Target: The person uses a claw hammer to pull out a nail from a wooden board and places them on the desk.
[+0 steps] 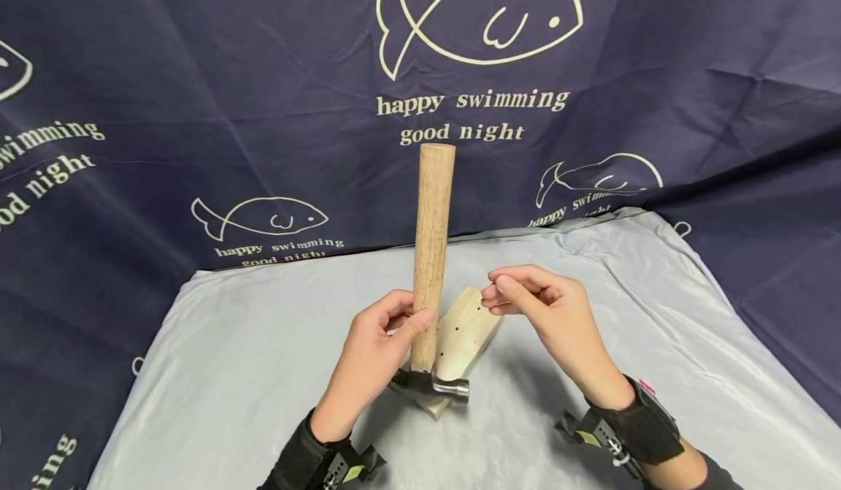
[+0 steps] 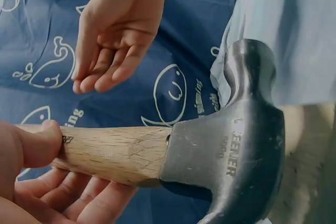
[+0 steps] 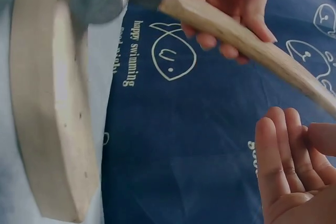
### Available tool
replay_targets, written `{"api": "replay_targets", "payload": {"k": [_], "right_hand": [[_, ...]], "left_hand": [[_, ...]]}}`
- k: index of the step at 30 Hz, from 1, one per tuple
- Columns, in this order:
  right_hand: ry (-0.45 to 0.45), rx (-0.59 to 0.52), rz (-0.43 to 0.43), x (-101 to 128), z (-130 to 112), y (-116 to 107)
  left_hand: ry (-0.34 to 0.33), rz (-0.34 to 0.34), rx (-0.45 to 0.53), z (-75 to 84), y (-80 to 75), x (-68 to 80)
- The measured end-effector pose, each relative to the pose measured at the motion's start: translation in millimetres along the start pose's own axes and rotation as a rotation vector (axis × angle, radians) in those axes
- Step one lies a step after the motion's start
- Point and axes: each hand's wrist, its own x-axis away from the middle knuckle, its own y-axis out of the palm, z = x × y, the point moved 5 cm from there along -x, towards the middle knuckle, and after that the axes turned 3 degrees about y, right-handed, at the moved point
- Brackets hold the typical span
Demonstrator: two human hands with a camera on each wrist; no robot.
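Note:
My left hand [image 1: 381, 344] holds a claw hammer [image 1: 434, 234] by the lower part of its wooden handle, fingers on one side and thumb on the other. The handle points up and the steel head [image 2: 231, 145] hangs at the bottom. Behind the hammer lies a pale wooden block [image 1: 463, 333] with tapered ends and several small dark holes or nail spots on its face. To the right, my right hand [image 1: 545, 311] hovers above the block's far end, its fingers loosely bent. Nothing shows between the fingertips in the right wrist view [image 3: 294, 166].
A light grey cloth [image 1: 263, 358] covers the table under the block. Dark blue fabric [image 1: 315, 96] with white fish drawings and lettering hangs behind and at the sides. Black straps with small cameras [image 1: 611, 439] sit on both wrists.

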Motion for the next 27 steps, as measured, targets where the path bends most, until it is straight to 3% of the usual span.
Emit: {"api": "replay_targets", "payload": {"k": [7, 16, 20, 27], "right_hand": [[-0.012, 0.004, 0.06, 4, 10, -10], [-0.049, 0.002, 0.13, 10, 15, -25], [-0.033, 0.077, 0.121, 12, 21, -30], [0.023, 0.332, 0.102, 20, 33, -40]], "left_hand": [[-0.14, 0.011, 0.029, -19.3, -15.7, 8.4], [-0.263, 0.034, 0.057, -38.2, -37.4, 21.2], [-0.325, 0.027, 0.076, -47.4, -44.0, 27.2], [-0.378, 0.007, -0.03, -66.8, -55.6, 39.2]]}}
